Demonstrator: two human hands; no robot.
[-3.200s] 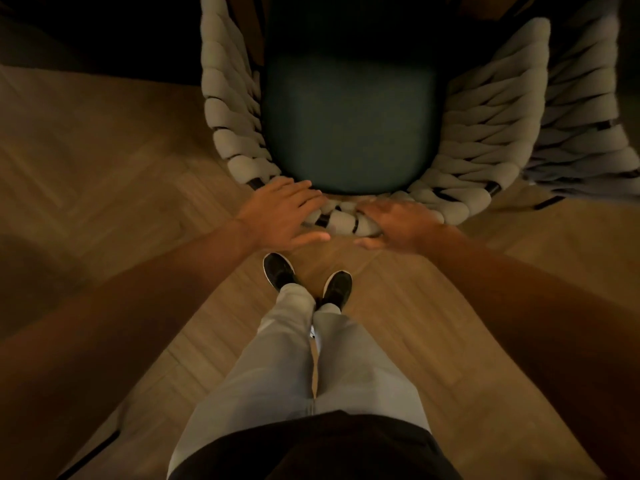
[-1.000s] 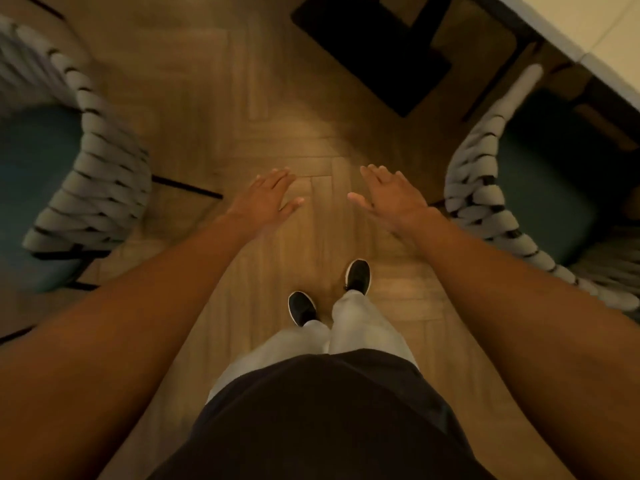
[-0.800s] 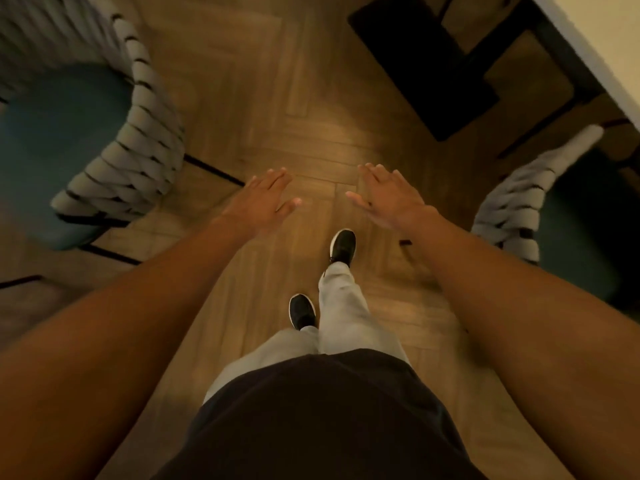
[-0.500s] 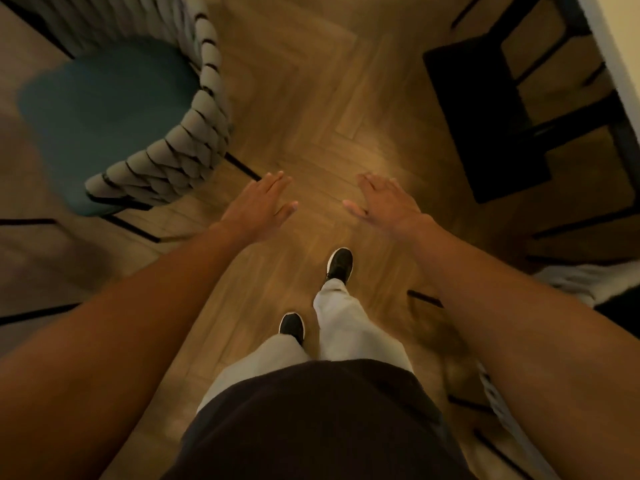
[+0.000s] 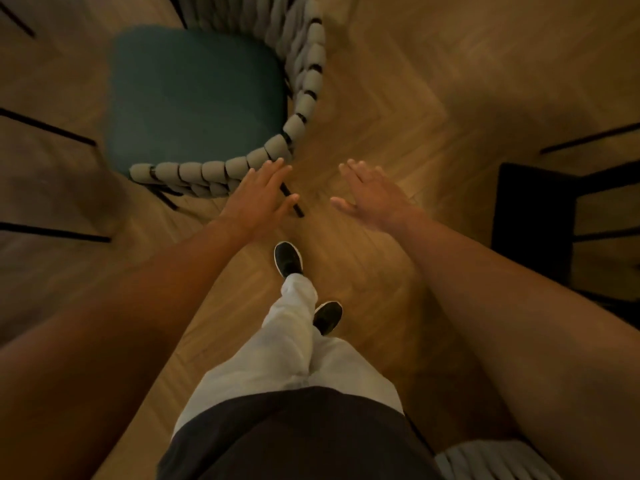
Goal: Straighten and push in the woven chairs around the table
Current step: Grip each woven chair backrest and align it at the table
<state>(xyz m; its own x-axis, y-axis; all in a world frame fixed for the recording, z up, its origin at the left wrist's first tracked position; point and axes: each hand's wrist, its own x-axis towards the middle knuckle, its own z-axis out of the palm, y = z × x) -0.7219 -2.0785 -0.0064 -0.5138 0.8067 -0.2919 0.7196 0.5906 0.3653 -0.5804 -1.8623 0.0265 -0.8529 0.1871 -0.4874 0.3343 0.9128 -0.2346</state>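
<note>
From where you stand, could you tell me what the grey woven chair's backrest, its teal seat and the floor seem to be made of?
Grey woven chair backrest: thick matte rope or padded cord, wound in fat loops round a dark frame. Teal seat: soft matte fabric, apparently upholstered. Floor: herringbone wood or wood-look planks, slight sheen.

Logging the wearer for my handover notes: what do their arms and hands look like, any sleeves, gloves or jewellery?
Both forearms are bare, no sleeves in view. The left hand and right hand wear no gloves; no rings or watch are visible in this dim light.
</note>
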